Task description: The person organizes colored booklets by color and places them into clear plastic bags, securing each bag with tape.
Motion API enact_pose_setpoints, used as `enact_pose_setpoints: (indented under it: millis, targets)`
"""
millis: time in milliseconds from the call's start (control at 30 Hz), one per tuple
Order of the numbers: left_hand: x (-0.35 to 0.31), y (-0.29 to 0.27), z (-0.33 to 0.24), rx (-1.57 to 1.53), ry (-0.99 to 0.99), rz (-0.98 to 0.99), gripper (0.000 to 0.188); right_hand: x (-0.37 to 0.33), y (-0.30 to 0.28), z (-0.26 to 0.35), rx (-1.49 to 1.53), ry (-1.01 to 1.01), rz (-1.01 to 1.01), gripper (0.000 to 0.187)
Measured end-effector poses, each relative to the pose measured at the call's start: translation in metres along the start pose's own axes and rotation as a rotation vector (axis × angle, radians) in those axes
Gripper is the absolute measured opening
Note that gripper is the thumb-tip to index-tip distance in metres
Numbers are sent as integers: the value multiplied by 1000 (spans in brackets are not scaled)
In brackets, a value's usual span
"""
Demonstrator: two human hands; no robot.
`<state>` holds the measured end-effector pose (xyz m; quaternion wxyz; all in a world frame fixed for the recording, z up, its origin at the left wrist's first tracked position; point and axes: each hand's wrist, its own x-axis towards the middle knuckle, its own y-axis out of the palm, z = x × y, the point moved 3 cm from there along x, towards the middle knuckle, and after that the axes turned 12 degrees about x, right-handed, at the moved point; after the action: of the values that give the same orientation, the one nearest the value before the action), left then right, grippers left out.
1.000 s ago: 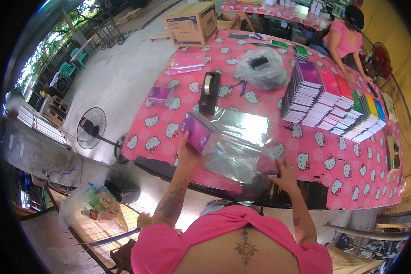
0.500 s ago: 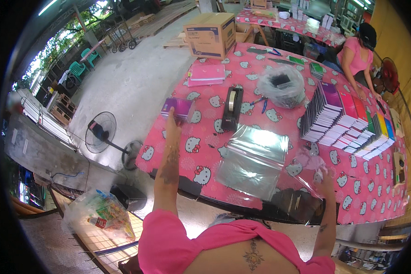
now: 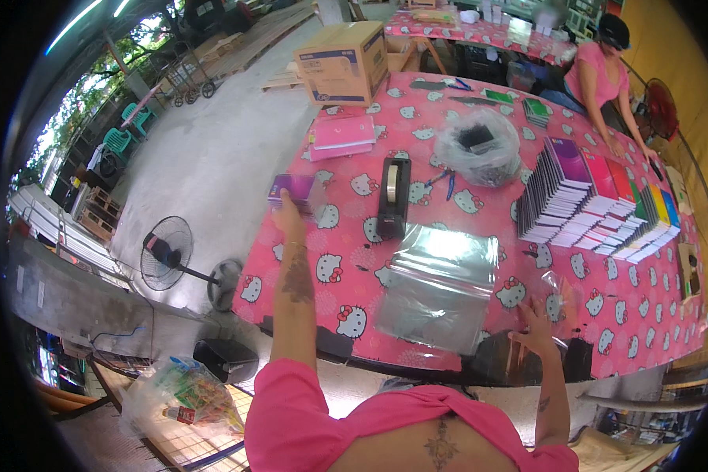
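Observation:
At the table's left edge, my left hand [image 3: 289, 215] is closed on the near side of a small stack of purple notebooks [image 3: 289, 186], which clear plastic covers. My right hand [image 3: 536, 329] has its fingers spread low over the near edge of the table, with nothing in them that I can make out. Just beyond it lies a loose clear plastic sleeve [image 3: 558, 293]. Between my hands is a pile of flat clear plastic sleeves [image 3: 434, 295], shiny with glare. A black tape dispenser [image 3: 392, 198] stands upright behind that pile.
Stacked notebooks [image 3: 562, 197] in several colours rise at the right. Beyond the tape dispenser are a clear plastic bag [image 3: 480, 149], blue-handled pliers [image 3: 451, 186], pink notebooks [image 3: 343, 138] and a cardboard box [image 3: 341, 64]. Another person [image 3: 598, 79] leans over the far right side.
My right hand has let go of the clear sleeve and moved left, its fingers now spread. My left hand stays at the purple notebooks, while the whole view has shifted slightly.

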<state>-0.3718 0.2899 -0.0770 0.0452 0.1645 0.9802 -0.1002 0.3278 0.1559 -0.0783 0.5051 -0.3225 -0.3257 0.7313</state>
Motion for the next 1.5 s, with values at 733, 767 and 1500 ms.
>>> enact_pose_setpoints:
  millis: [733,767,1500]
  targets:
    - [-223,68,37,329,559,660,97,229,42,60,-15,-27,-72,35]
    - [-219,68,35,346,572,664,97,226,41,62,-39,-97,-180,34]
    - [-232,68,29,602,805,376,83,281,-71,94,134,-324,-606,17]
